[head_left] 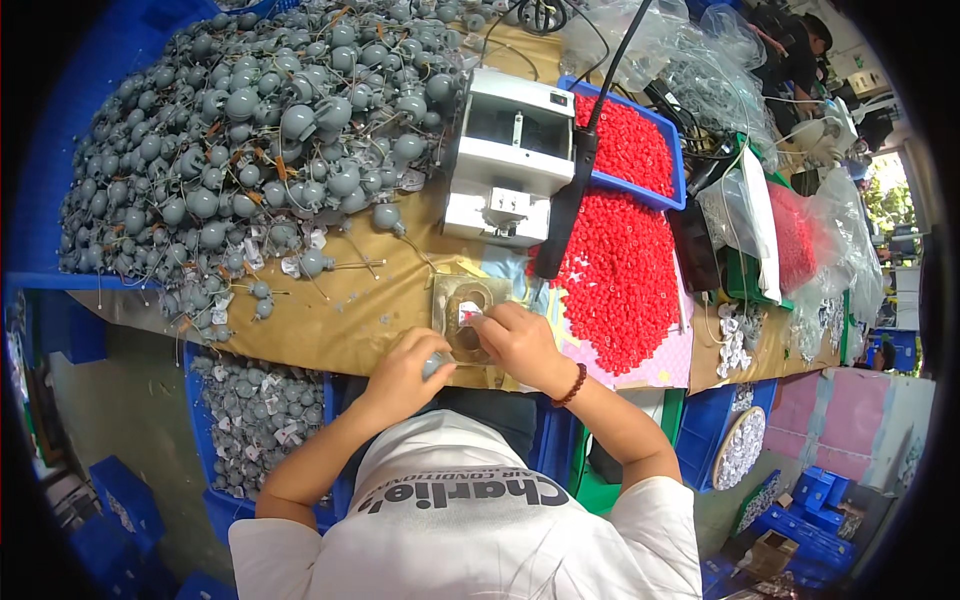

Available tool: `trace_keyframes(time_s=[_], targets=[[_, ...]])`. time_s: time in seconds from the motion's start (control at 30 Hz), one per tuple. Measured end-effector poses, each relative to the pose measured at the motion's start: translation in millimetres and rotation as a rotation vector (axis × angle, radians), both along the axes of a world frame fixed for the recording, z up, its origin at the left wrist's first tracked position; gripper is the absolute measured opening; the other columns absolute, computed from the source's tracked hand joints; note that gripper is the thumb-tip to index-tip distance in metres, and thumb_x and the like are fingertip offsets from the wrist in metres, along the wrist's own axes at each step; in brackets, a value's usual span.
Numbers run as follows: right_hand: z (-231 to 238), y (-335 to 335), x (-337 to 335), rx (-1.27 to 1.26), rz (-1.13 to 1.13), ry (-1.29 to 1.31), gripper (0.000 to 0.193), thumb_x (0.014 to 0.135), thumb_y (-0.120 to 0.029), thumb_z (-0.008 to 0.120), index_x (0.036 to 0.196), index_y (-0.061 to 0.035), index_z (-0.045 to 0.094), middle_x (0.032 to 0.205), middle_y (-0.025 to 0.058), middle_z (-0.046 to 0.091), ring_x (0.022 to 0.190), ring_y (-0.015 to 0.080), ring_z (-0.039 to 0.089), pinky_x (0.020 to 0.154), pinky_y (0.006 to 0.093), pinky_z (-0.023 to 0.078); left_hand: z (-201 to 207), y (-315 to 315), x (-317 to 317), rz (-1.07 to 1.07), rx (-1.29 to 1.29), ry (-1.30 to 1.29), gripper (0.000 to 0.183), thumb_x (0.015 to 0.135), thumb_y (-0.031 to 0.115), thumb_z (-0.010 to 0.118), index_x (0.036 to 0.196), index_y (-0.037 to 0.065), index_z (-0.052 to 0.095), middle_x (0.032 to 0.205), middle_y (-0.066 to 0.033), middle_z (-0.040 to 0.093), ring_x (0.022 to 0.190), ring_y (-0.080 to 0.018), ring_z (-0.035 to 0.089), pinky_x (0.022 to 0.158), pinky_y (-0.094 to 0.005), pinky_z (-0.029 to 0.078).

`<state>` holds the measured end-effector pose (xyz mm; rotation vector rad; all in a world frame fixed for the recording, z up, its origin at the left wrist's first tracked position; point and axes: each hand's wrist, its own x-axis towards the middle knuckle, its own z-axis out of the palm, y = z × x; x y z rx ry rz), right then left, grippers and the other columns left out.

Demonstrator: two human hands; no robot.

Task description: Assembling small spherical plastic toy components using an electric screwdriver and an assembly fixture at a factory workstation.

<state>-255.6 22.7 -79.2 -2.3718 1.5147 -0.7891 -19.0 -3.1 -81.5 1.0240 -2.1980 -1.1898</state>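
Note:
My left hand (405, 372) is closed round a small grey ball-shaped part (437, 364) at the near edge of the bench. Just right of it, my right hand (522, 345) has its fingers pinched together over a squarish holder block (442, 297) with a rounded hollow. What those fingers hold is mostly hidden. A small white piece with a red mark (467, 312) shows in the hollow, by the right fingertips. Beyond the block stands a white bench machine (510, 170).
A large heap of grey ball-shaped parts with wires (250, 130) covers the left of the bench. Loose red pieces (622, 285) lie to the right, below a blue tray (660, 200) of more. A black bar (567, 220) slants beside the machine. Below left sits a blue crate (200, 415) of grey parts.

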Motion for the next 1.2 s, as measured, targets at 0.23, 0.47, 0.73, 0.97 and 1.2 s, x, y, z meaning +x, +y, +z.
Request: trace_keyframes(time_s=[0.23,0.47,0.73,0.97,1.2], targets=[[-6,-6,-3,-0.047,0.090,0.154,0.028,0.079,-0.014,0.067,0.106,-0.0060,0.068,0.092,0.0066,0.061,0.084,0.0238,0.063,0.067,0.0364,0.055,-10,6,-6,-0.041,-0.216,-0.032,0.022,0.083,0.011,0.077,0.101,0.004,0.068,0.109,-0.0125,0.065,0.104,-0.0334,0.060,0.089,-0.0429,0.051],[1,-1,1,0.032,0.107,0.219,0.025,0.080,-0.013,0.065,0.103,-0.0033,0.068,0.098,0.0085,0.059,0.088,0.0246,0.062,0.072,0.0361,0.056,-10,3,-5,-0.015,-0.246,-0.102,0.022,0.083,0.010,0.075,0.103,0.005,0.068,0.112,-0.0120,0.064,0.105,-0.0335,0.060,0.092,-0.0439,0.050],[-4,7,1,0.081,0.039,0.063,0.027,0.078,-0.005,0.066,0.103,-0.0014,0.070,0.101,0.0105,0.064,0.093,0.0291,0.062,0.080,0.0397,0.055,-14,2,-34,0.054,-0.551,-0.298,0.048,0.083,0.013,0.073,0.130,0.009,0.065,0.133,-0.0133,0.060,0.125,-0.0371,0.053,0.104,-0.0520,0.041],[1,17,-70,0.355,-0.156,-0.436,0.026,0.084,0.004,0.069,0.109,-0.0009,0.065,0.114,0.0180,0.068,0.110,0.0380,0.064,0.097,0.0441,0.052,-25,-3,-34,-0.045,-0.608,-0.311,0.049,0.082,0.012,0.070,0.130,0.004,0.063,0.132,-0.0188,0.059,0.127,-0.0370,0.053,0.102,-0.0505,0.043],[-34,29,-59,0.168,-0.198,-0.195,0.033,0.079,0.008,0.071,0.107,-0.0032,0.056,0.115,0.0179,0.064,0.110,0.0370,0.062,0.095,0.0443,0.051,-24,-10,-34,-0.127,-0.634,-0.277,0.044,0.083,0.008,0.062,0.126,-0.003,0.061,0.130,-0.0243,0.059,0.125,-0.0389,0.055,0.098,-0.0445,0.047]])
